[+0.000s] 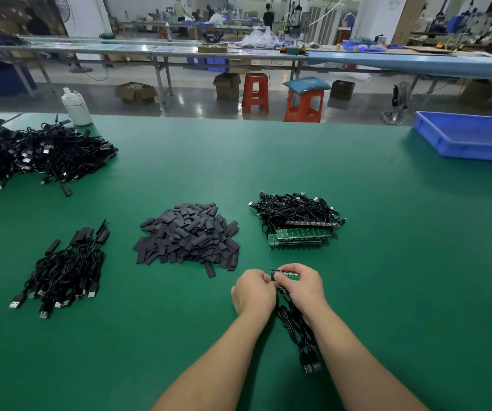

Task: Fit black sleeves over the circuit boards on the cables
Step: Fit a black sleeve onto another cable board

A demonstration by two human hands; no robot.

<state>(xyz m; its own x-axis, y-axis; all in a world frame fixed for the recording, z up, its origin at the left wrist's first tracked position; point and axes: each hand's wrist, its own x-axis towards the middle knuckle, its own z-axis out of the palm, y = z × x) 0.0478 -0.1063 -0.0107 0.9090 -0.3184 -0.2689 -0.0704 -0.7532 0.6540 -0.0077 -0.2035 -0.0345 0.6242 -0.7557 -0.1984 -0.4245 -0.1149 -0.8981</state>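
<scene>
Green desk (pixel 357 203) is laid out with sleeves (pixel 187 232) mid-frame, while boards (pixel 287 275) are pinched by left hand (pixel 253 293) and right hand (pixel 302 284) fingers, seemingly for separating one

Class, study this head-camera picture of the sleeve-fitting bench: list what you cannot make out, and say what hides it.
1. Head view: most of the green circuit boards is covered by the fingers of the left hand and right hand.
2. Whether a sleeve is held: hidden inside the hands.
3. Large cable heap: cut off by the left edge.
4. Blue tray: cut off by the right edge.
5. Board markings: too small.
</scene>
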